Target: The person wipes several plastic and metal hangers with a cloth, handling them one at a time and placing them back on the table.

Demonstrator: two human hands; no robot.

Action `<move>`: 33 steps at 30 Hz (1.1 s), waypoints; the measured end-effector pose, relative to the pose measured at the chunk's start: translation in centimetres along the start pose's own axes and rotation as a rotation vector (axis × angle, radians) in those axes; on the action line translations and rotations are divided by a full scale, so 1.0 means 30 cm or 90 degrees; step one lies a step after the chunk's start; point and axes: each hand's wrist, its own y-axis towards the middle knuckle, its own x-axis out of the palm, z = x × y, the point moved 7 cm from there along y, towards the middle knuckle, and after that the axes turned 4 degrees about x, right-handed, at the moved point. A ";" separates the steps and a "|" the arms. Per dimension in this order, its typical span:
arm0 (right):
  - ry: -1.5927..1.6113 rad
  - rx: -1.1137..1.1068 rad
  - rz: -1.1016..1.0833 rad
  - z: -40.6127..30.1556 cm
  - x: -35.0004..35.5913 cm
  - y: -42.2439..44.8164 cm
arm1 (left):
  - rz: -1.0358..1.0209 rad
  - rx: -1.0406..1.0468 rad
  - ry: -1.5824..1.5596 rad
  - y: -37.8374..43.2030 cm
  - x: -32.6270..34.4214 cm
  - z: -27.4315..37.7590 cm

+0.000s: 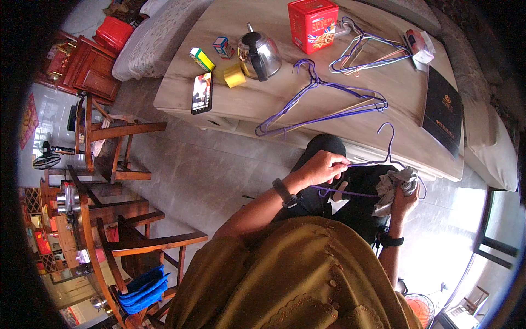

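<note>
My left hand (323,167) grips one shoulder of a purple clothes hanger (388,153), held over my lap with its hook pointing toward the table. In my right hand (404,203) is a crumpled grey cloth (392,187), wrapped around the hanger's other shoulder. On the marble-patterned table (230,96) before me lies a stack of purple hangers (328,119). Farther back rests a second pile of hangers (365,45) in mixed colours, purple, white and orange among them.
A steel kettle (269,53), a red snack tin (313,28), small boxes (201,59), a yellow block (234,76) and a lit phone (201,92) stand or lie on the table. At its right are a black folder (444,109) and a tissue pack (420,47). Wooden chairs (156,242) stand left.
</note>
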 end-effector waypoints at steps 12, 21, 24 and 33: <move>0.028 -0.184 -0.091 -0.392 0.081 -0.040 | 0.002 0.004 0.001 -0.001 -0.005 0.018; -0.106 -0.407 -0.242 -0.528 0.206 -0.102 | 0.007 -0.012 -0.002 -0.003 -0.010 -0.014; -0.057 -0.328 -0.141 -0.433 0.134 -0.045 | 0.005 -0.009 -0.021 -0.003 -0.010 -0.005; -0.203 -0.257 -0.119 -0.219 0.033 0.121 | 0.003 -0.012 -0.056 0.002 -0.007 -0.025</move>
